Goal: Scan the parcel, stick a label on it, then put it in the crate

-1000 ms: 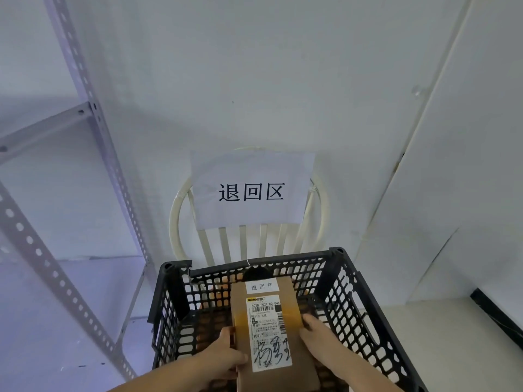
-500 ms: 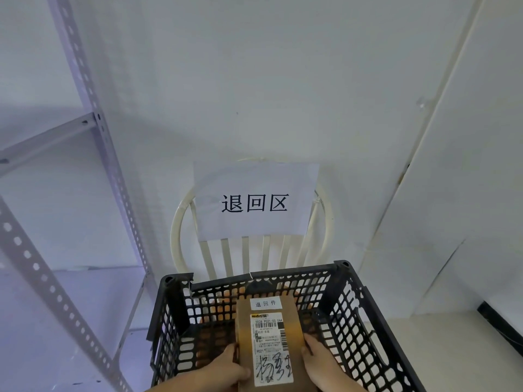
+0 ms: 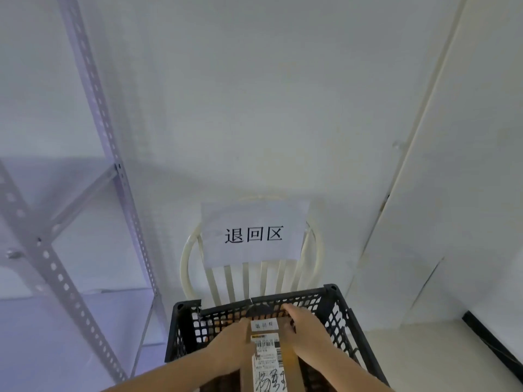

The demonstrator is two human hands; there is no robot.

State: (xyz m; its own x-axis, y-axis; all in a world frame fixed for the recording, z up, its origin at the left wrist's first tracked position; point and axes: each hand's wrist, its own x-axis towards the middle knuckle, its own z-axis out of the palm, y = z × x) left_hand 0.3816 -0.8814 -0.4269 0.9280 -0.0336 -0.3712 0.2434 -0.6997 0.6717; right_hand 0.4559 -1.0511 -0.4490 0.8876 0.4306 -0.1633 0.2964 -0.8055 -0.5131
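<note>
Your left hand (image 3: 230,345) and right hand (image 3: 304,329) clasp the labelled parcel (image 3: 271,360) by its sides, steadying it inside the crate (image 3: 334,301).

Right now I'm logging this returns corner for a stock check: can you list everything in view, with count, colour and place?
Parcel: one, brown cardboard, inside the crate, between both hands.
Shipping label: one, white with barcodes and handwriting, on the parcel's top.
Small sticker: one, white, above the shipping label.
Crate: one, black mesh plastic, bottom centre.
Chair: one, cream, slatted back, behind the crate.
Paper sign: one, white with black characters, on the chair back.
Shelf rack: one, grey perforated metal, left.
Left hand: on the parcel's left side.
Right hand: on its right side.
</note>
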